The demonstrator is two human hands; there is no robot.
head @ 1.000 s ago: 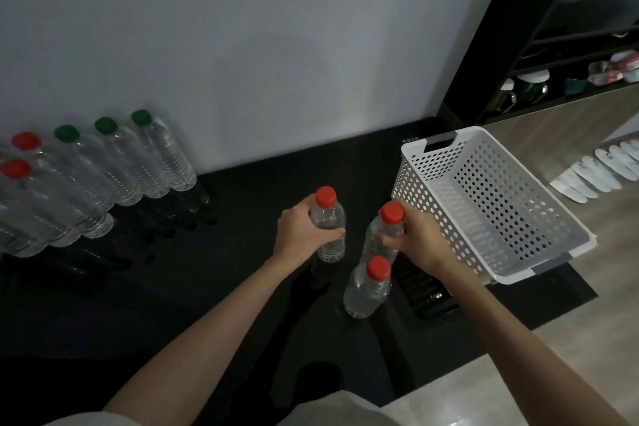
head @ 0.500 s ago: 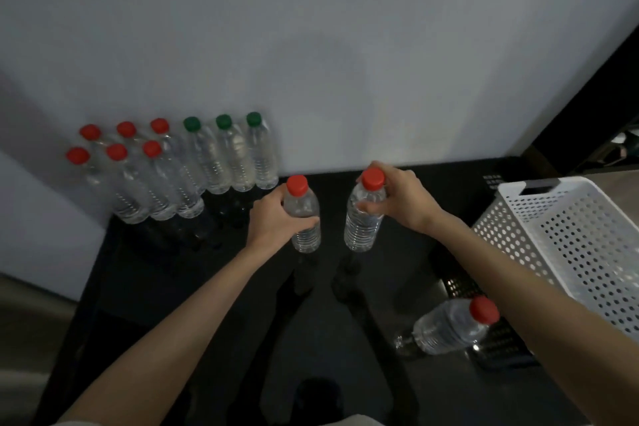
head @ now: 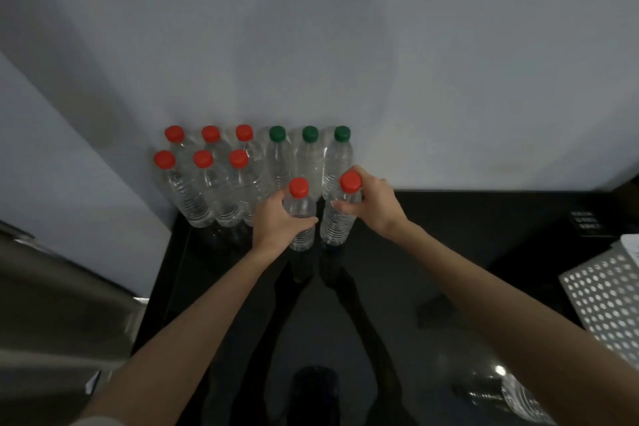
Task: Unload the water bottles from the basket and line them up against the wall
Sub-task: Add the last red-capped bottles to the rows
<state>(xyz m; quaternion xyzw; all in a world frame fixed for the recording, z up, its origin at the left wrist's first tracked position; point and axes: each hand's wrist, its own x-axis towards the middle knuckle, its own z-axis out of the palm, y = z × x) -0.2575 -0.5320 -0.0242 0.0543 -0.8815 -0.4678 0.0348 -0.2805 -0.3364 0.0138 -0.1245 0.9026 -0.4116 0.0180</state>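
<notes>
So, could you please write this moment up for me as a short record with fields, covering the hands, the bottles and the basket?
left hand: shut around a red-capped bottle, upright on the black surface
right hand: shut on the neck of a second red-capped bottle, upright
bottles at wall: six red caps in two rows, three green-capped bottles to their right
placement: both held bottles stand in front of the green ones
basket: white, perforated, at right edge
loose bottle: lying down, bottom right

One head cam, wide-angle, looks steeply down & fwd. Wall (head: 345, 28) fills upper frame, black floor (head: 432, 252) lower. Close range; no 2nd view.
</notes>
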